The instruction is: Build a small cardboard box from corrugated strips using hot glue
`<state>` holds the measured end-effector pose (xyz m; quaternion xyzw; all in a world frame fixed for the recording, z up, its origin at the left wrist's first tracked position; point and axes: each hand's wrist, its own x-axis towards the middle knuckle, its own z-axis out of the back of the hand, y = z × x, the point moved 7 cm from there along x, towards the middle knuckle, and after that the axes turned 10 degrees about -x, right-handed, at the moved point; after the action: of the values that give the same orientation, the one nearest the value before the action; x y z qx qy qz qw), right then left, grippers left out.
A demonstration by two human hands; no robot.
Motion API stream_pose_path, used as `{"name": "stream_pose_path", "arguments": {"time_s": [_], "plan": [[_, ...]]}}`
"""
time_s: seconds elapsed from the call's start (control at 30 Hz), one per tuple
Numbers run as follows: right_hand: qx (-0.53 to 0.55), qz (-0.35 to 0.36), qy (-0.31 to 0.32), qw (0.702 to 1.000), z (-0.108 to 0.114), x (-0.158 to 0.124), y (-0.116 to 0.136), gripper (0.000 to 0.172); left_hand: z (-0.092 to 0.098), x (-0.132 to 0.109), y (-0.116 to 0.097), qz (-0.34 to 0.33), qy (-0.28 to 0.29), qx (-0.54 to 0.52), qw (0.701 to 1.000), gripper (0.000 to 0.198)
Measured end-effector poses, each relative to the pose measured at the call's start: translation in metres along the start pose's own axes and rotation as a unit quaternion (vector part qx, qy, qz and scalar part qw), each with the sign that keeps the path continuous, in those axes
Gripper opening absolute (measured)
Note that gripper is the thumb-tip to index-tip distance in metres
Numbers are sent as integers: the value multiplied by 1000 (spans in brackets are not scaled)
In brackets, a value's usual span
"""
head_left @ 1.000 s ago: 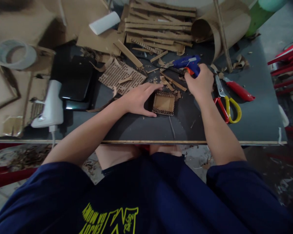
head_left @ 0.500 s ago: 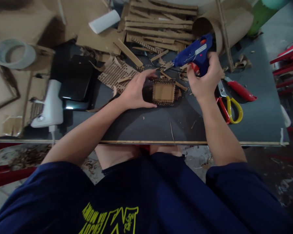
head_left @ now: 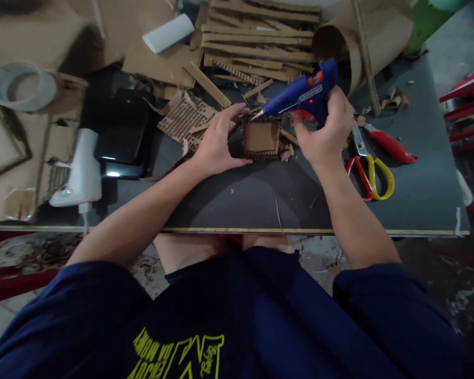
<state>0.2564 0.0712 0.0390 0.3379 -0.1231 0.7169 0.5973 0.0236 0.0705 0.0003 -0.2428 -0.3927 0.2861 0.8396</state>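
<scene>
A small cardboard box (head_left: 263, 138) with corrugated walls lies on the dark table. My left hand (head_left: 219, 141) curves round its left side, thumb at the near corner and fingers at the far left corner. Wrapped in my right hand (head_left: 327, 126) is a blue glue gun (head_left: 300, 95) with an orange trigger. Its metal nozzle points left and down at the box's far rim, near my left fingertips; whether it touches the rim I cannot tell.
Scissors (head_left: 369, 171) and a red-handled tool (head_left: 391, 146) lie right of my right hand. Cardboard strips (head_left: 260, 39), a cardboard tube (head_left: 373, 42) and ridged scraps (head_left: 185, 117) lie behind. Leftward are a black device (head_left: 122, 126), a white device (head_left: 81, 168) and a tape roll (head_left: 21, 87).
My right hand has brought the glue gun left, so its nozzle is now over the box's far rim. The box has shifted slightly away from me, with my left hand beside it.
</scene>
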Motion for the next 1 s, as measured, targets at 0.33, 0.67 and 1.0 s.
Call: {"name": "stream_pose_path", "arguments": {"time_s": [0.33, 0.67, 1.0], "plan": [[-17, -38, 33, 999, -2, -1, -1, 60, 0, 0, 2, 14, -3, -8, 1000, 106], [-67, -7, 22, 997, 0, -2, -2, 55, 3, 1, -6, 2, -1, 14, 1000, 101], [-101, 17, 10, 995, 9, -1, 9, 48, 1, -1, 0, 11, 0, 9, 1000, 103]]}}
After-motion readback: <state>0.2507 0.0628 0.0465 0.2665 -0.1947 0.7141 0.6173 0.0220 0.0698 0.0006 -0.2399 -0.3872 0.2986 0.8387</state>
